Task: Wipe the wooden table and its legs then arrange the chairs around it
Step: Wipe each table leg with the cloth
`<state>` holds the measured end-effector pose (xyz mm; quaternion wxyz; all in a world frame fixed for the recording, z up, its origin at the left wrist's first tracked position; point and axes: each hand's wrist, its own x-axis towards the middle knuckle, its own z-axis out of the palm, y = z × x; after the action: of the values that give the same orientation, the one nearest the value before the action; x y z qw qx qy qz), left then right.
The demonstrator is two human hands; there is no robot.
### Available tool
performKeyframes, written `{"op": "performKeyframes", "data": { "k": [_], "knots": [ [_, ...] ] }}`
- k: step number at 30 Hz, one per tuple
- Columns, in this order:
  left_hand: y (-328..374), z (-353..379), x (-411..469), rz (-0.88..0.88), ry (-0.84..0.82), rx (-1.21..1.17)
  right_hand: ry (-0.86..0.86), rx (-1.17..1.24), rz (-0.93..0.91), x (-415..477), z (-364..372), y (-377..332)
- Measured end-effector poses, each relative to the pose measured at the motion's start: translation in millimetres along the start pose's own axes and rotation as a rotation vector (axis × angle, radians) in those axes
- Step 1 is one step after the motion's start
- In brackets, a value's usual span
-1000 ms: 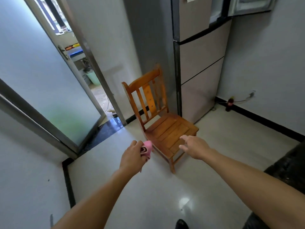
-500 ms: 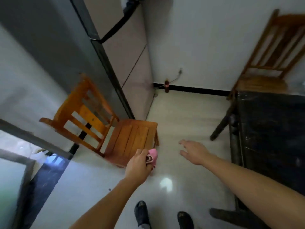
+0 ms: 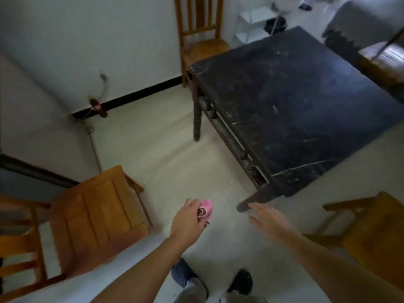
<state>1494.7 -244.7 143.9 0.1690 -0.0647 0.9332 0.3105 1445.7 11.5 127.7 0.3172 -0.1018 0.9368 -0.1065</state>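
Counter (image 3: 295, 101): dark wood, scuffed top, right of centre on the pale floor; orange chair (image 3: 94, 215) stands well apart at left. Judgement: unfold the cloth, wipe the top in overlapping passes first, then each leg from top to foot. Left hand (image 3: 188, 221) low, fingers curled round a bunched pink cloth (image 3: 206, 209). Right hand (image 3: 271, 221) empty, fingers spread, palm down, near the closest leg (image 3: 251, 202).

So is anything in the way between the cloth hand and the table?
Nothing visible. The left hand, gripping the cloth, hangs over floor, and only floor lies between it and the near leg of the table. The left chair and right chair stand aside.
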Motion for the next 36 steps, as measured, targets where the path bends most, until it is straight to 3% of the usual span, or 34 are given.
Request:
{"op": "performKeyframes", "data": {
  "k": [7,14,19,26,32,36],
  "knots": [
    [9,108,39,0.077,-0.039,-0.054,0.178,0.179,0.205,-2,76,83],
    [-21,244,108,0.111,-0.055,-0.338,0.658,0.370,0.211,78,134,148],
    [-46,299,176,0.251,0.006,-0.284,0.957,0.545,0.165,138,160,165],
    [-49,354,264,0.559,0.158,-0.274,1.415,0.312,0.041,193,193,199],
    [-55,390,281,0.804,-0.008,-0.480,1.710,0.346,-0.098,230,197,210],
    [-54,404,281,0.693,-0.212,-0.872,1.752,0.452,-0.116,232,203,197]
  ]
}}
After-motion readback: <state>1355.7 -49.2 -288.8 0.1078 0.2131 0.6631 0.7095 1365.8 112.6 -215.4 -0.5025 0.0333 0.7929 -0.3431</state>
